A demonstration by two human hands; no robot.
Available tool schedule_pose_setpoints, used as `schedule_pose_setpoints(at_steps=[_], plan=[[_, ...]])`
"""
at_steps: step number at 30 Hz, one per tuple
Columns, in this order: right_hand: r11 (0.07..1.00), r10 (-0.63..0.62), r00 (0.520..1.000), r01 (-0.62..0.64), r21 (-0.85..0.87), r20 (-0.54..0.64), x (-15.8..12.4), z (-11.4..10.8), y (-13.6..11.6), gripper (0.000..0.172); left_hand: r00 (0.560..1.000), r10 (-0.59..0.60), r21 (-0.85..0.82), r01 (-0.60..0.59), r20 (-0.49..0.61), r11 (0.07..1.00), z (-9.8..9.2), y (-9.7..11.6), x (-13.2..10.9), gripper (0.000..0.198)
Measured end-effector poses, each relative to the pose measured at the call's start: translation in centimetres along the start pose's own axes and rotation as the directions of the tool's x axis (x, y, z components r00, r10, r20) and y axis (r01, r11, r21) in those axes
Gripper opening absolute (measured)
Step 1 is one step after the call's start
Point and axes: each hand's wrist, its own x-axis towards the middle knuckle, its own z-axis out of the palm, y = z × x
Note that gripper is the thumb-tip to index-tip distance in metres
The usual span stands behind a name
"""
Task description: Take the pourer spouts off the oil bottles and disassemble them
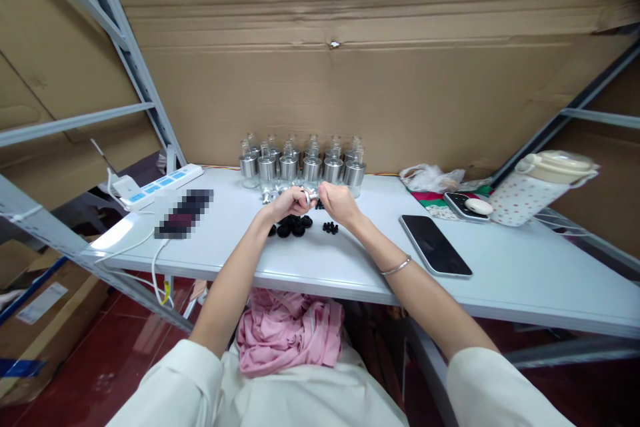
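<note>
My left hand is closed, with a small silver metal piece at its fingertips. My right hand is curled in a pinch right beside it, fingertips meeting the left ones; what it grips is hidden. Below the hands lie several round black caps and a cluster of small black stoppers. More shiny metal pieces lie just behind my left hand. Two rows of glass bottles with steel sleeves stand upright behind both hands.
A black-screened phone lies right of my right arm. Farther right are a dotted container, another device and a plastic bag. A power strip and a pixelated object with a cable lie left. Cardboard walls the back.
</note>
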Motion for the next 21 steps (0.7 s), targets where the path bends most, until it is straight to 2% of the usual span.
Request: schedule_pose_setpoints(at_steps=[4, 8, 13, 17, 21], plan=[[1.0, 0.013, 0.999, -0.012, 0.017, -0.041, -0.1, -0.6, 0.2, 0.024, 0.992, 0.028, 0.082, -0.018, -0.123, 0.997, 1.2, 0.7, 0.0, 0.023], [0.998, 0.031, 0.995, -0.026, 0.052, -0.096, -0.3, -1.1, 0.0, 0.023, 0.964, 0.081, 0.196, -0.03, -0.254, 0.98, 2.5, 1.6, -0.4, 0.023], [0.996, 0.026, 0.987, -0.011, 0.093, -0.158, -0.2, -1.3, -0.6, 0.023, 0.948, 0.132, 0.29, -0.044, -0.291, 0.956, 2.9, 1.9, -0.8, 0.023], [0.994, -0.018, 0.987, 0.035, 0.1, -0.162, 0.0, -1.4, -1.2, 0.029, 0.931, 0.159, 0.328, -0.046, -0.328, 0.944, 2.9, 1.7, -0.6, 0.018], [0.994, -0.053, 0.987, 0.067, 0.085, -0.154, 0.1, -1.9, -1.9, 0.027, 0.908, 0.191, 0.365, -0.046, -0.372, 0.93, 3.0, 1.4, -0.4, 0.014]])
